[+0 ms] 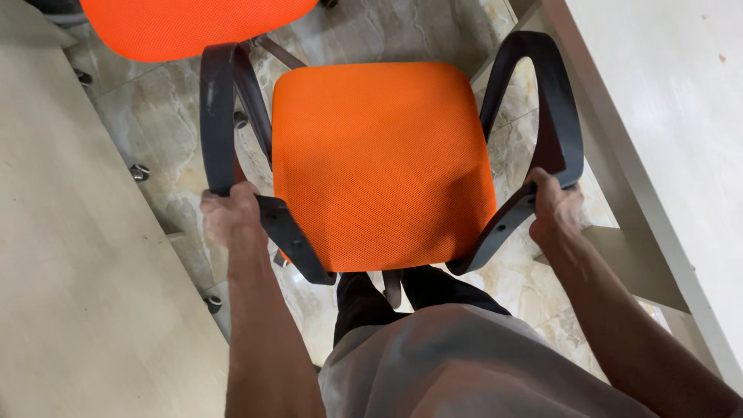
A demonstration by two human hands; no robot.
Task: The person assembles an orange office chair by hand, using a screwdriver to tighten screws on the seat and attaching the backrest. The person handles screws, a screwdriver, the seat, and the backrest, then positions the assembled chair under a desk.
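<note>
Left hand clamps armrest at 9 o'clock | right hand grips other armrest at 3 | chair steadied evenly, between desks.

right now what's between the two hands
In the head view, the orange seat fills the stretch between the left hand and right hand, each gripping a dark armrest.

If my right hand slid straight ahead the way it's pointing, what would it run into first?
The right hand grips the chair's right armrest and points up the picture. Straight on, it would probably just follow that black loop; the pale tabletop lies to its right, though depth is unclear.
</note>
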